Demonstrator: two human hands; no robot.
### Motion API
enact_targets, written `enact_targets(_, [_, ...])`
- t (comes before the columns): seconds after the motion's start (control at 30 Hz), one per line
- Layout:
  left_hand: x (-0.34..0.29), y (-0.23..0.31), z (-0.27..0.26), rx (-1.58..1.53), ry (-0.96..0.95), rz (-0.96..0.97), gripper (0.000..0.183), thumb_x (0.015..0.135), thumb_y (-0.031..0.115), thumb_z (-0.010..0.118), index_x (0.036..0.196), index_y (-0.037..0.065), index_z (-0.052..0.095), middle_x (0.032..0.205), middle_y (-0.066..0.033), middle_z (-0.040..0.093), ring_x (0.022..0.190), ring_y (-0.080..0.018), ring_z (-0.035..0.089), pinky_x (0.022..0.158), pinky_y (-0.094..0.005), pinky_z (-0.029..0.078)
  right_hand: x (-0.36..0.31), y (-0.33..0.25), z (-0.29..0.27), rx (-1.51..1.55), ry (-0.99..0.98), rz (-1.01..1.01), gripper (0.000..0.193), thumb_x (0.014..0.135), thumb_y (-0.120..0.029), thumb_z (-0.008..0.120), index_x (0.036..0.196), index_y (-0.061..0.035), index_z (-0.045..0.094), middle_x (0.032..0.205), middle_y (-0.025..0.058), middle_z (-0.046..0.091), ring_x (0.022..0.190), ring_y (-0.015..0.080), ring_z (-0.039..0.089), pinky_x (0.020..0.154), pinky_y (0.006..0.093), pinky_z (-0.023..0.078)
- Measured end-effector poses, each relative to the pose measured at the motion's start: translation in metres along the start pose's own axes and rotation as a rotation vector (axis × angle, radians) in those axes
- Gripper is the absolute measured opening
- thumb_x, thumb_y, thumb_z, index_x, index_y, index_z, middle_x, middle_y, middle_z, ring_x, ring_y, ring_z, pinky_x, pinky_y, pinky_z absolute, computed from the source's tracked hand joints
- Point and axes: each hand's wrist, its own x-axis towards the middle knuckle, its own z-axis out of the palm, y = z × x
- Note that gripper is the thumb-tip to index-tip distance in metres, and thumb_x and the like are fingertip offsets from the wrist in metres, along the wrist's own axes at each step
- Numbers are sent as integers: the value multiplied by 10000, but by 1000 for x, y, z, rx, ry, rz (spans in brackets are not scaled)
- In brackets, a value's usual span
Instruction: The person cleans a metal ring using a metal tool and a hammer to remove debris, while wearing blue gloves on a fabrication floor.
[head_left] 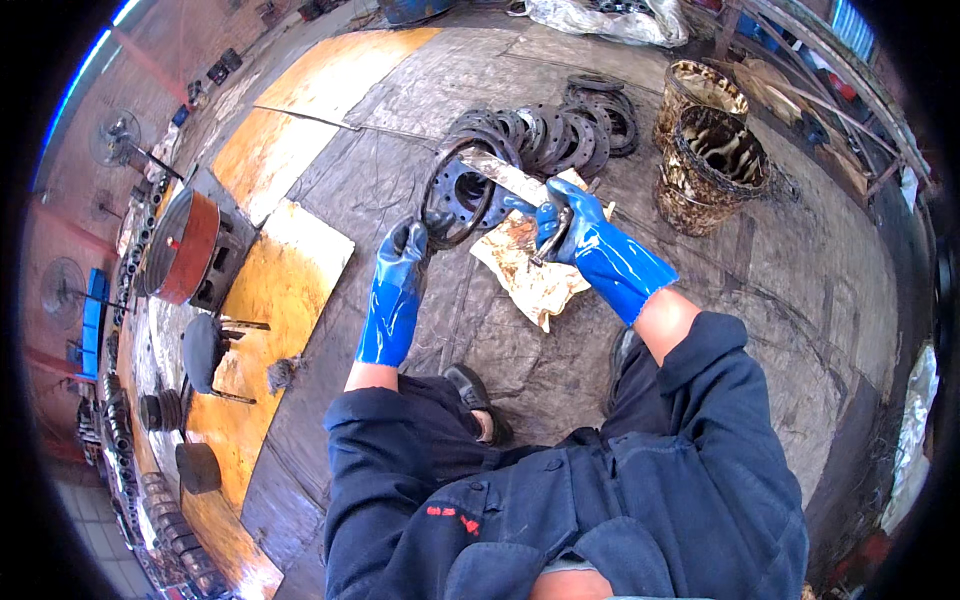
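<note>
My left hand (402,245), in a long blue rubber glove, is closed on the near left edge of a dark round ring (430,192). The ring is tilted up off the floor. Behind it lies a bluish-grey flange disc (455,192) with bolt holes. My right hand (568,222), gloved the same way, is closed around a flat, pale, blade-like strip (508,177) that points left over the ring. A dark handle-like piece (543,250) shows below the right fist; whether it joins the strip is hidden. Under that hand is a brown-stained pale cloth or sheet (527,268).
Several flanges and rings (560,135) lie in overlapping rows beyond my hands. Two grimy buckets (712,165) stand to the right. At left are a red drum-shaped part (190,245), a small stool (203,352) and yellowish boards (300,250). A metal rack (840,85) is at far right.
</note>
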Motion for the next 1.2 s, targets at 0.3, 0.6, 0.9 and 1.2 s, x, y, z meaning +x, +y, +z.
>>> enact_targets(0.3, [25, 25, -43, 507, 85, 165, 146, 909, 65, 595, 1032, -6, 628, 945, -72, 675, 822, -138, 634, 754, -256, 503, -27, 16, 13, -359, -46, -126, 190, 946, -307, 509, 999, -128, 546, 739, 88, 584, 492, 140, 492, 405, 266, 378])
enact_targets(0.6, [151, 97, 55, 2057, -408, -73, 389, 833, 266, 676, 1112, 9, 590, 1090, -136, 645, 934, -195, 639, 773, -334, 508, -17, 21, -3, -540, -51, -113, 215, 949, -272, 491, 1063, -99, 548, 950, 166, 642, 566, 134, 481, 443, 253, 369])
enact_targets(0.9, [101, 107, 94, 2124, -713, -217, 407, 840, 476, 600, 1187, 264, 630, 1157, 25, 645, 1037, -207, 616, 839, -404, 475, 19, 30, -29, -467, -382, 161, 275, 943, -274, 497, 1113, -61, 538, 959, 199, 652, 598, 134, 483, 493, 259, 392])
enact_targets(1.2, [131, 55, -34, 1118, -80, -294, 379, 850, 233, 678, 1097, -38, 581, 974, -164, 677, 884, -187, 650, 722, -304, 508, 5, 17, -5, -937, -272, -468, 251, 921, -253, 541, 1100, -81, 569, 952, 142, 665, 713, 169, 568, 577, 290, 454])
